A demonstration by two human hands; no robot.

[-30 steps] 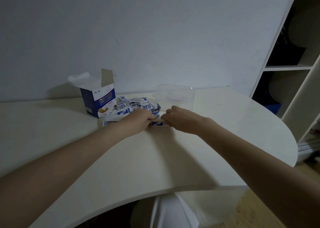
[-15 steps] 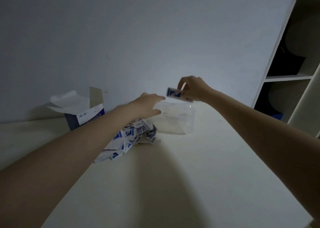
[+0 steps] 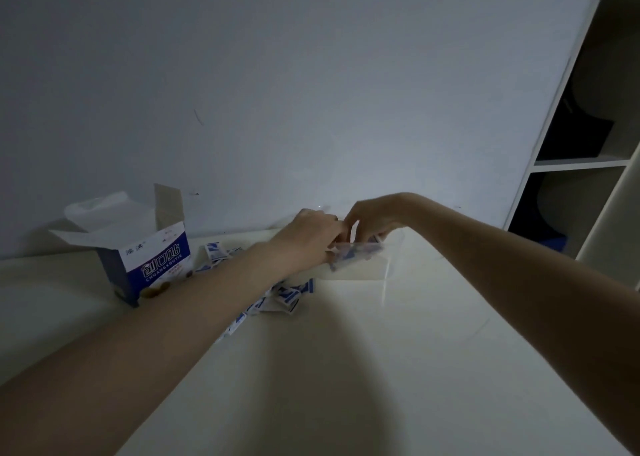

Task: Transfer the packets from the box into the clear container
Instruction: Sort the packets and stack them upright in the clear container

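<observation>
A clear container (image 3: 367,270) stands on the white table (image 3: 346,369) near the wall. My right hand (image 3: 375,218) reaches down into it from above and pinches blue-and-white packets (image 3: 374,239) at its fingertips. My left hand (image 3: 310,235) sits at the container's left rim with its fingers curled over the edge. A few packets (image 3: 343,254) show through the clear wall. A loose pile of packets (image 3: 289,294) lies on the table left of the container, partly hidden under my left forearm. The open blue-and-white box (image 3: 156,261) stands further left.
A white wall runs close behind the table. An open shelf unit (image 3: 588,164) stands at the right, past the table's end. The box's flaps (image 3: 104,227) stick up and out toward the wall.
My right hand has come down from above the container into it with the packets. My left hand has moved onto the container's left rim. The view has tilted slightly.
</observation>
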